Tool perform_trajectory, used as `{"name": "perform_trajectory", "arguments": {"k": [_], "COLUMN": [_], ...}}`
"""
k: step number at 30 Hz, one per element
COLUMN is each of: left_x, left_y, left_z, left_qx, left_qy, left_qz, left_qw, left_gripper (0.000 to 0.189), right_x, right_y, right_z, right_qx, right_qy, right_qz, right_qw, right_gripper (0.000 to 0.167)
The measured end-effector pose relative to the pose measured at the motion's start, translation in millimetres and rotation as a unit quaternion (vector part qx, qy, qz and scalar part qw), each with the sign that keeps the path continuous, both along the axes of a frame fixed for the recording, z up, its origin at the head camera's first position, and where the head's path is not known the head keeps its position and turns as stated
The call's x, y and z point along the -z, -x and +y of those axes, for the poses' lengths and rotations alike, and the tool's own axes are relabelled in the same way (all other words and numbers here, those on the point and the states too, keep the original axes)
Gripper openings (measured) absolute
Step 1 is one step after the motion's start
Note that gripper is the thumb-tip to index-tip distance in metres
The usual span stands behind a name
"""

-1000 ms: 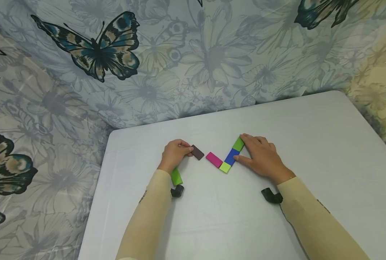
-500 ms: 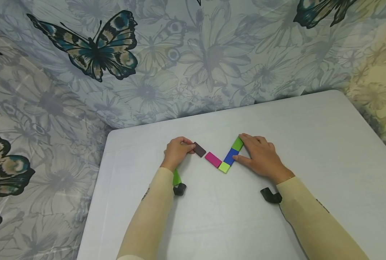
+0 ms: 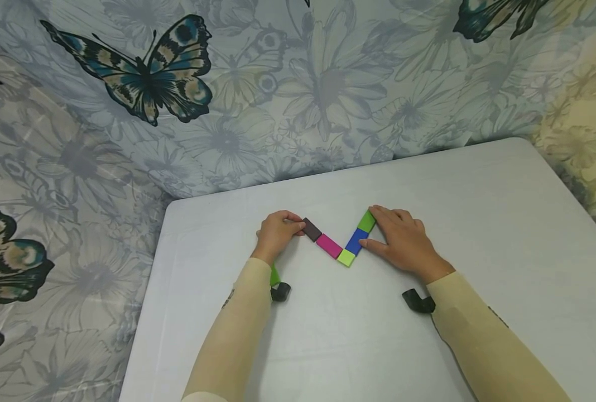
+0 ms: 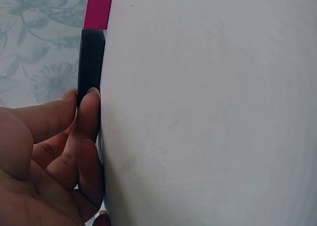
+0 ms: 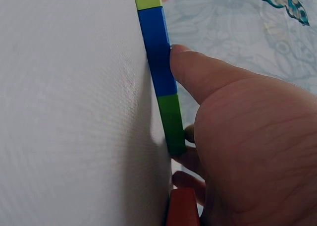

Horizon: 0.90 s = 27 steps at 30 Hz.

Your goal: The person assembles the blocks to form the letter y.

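Observation:
My left hand [image 3: 278, 235] pinches the near-black brown block [image 3: 312, 229] by its outer end, between thumb and fingers. The block's other end meets the magenta block [image 3: 330, 246], also visible in the left wrist view [image 4: 99, 8]. From there a short yellow-green block [image 3: 346, 258] forms the corner of a V, followed by a blue block [image 3: 356, 243] and a green block [image 3: 366, 221]. My right hand [image 3: 405, 241] rests beside that arm of the V, thumb touching the blue block [image 5: 158, 52] and fingertips at the far end of the green one [image 5: 172, 124].
Another green block [image 3: 275, 276] lies partly hidden behind the left forearm. A red block [image 5: 183, 208] shows below the right hand in the right wrist view. Black curved pieces [image 3: 280, 292] stick out at both sleeves. Butterfly-patterned cloth [image 3: 278, 111] hangs behind the white table [image 3: 338, 335].
My left hand has moved right with the dark block, closing the gap to the magenta block. The right hand and its blocks have stayed in place.

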<state>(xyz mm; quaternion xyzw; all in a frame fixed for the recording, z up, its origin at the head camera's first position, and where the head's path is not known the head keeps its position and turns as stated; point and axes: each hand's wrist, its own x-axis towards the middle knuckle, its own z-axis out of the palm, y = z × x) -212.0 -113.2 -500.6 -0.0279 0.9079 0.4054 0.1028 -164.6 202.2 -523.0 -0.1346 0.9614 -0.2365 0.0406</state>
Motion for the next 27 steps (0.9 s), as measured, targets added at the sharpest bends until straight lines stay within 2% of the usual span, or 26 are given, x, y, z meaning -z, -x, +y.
{"name": "perform_trajectory", "arguments": {"k": [8, 16, 27], "left_x": [-1.6, -2.6, -1.2], "left_y": [-1.8, -5.4, -11.0], "left_z": [0.5, 0.8, -3.7], "left_qx": [0.007, 0.019, 0.031], "left_qy": [0.000, 0.003, -0.004], "left_qz": [0.005, 0.006, 0.002], "left_qw": [1.0000, 0.9998, 0.9995], "left_gripper": [0.016, 0.023, 0.029], "right_x": [-1.5, -6.0, -4.7], "right_y": [-0.7, -1.6, -2.0], "right_z": [-1, -3, -1], "right_qx": [0.001, 0.003, 0.002], "right_qy": [-0.002, -0.002, 0.001], "right_qz": [0.004, -0.001, -0.005], "right_qw": [1.0000, 1.0000, 1.0000], "right_gripper": [0.091, 0.091, 0.090]}}
